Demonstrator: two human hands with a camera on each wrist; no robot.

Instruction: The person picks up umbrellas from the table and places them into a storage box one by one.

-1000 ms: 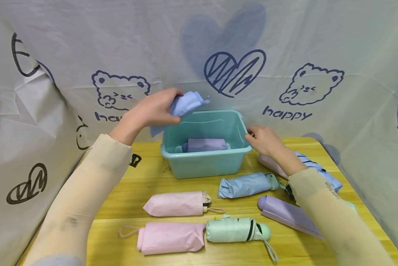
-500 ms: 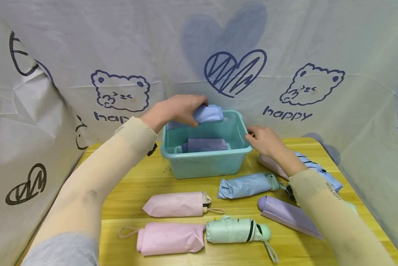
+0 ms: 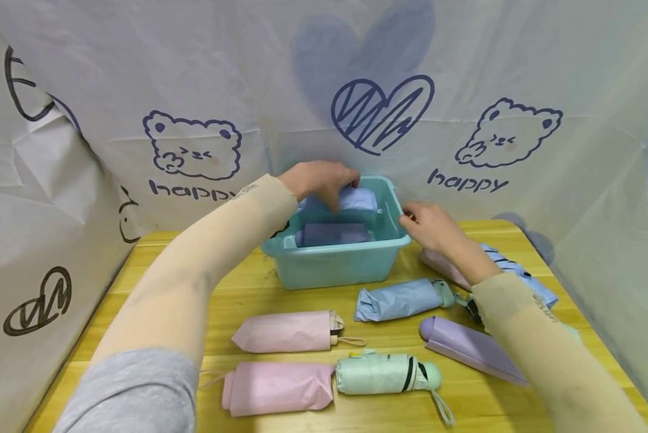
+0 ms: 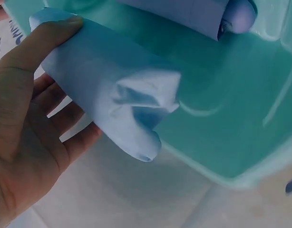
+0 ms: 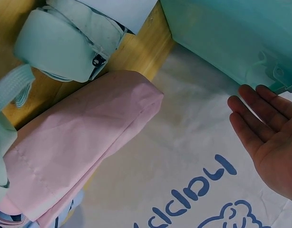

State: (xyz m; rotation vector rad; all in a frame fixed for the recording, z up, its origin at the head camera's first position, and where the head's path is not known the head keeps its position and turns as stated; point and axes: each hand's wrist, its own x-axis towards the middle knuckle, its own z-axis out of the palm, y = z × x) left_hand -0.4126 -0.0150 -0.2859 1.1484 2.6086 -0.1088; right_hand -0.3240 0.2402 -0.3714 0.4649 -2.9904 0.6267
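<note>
1. One teal bin contains a purple umbrella.
2. Left hand pinches a blue umbrella over the bin's back.
3. Right hand, fingers nearly straight, at the bin's side.

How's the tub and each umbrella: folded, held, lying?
Tub: upright, open
Held umbrella: folded, in left hand
Purple umbrella inside: folded, lying
Plain blue umbrella: folded, lying
Pointed pink umbrella: folded, lying
Front pink umbrella: folded, lying
Front mint umbrella: folded, lying
Purple table umbrella: folded, lying
Far right umbrellas: partly hidden
</note>
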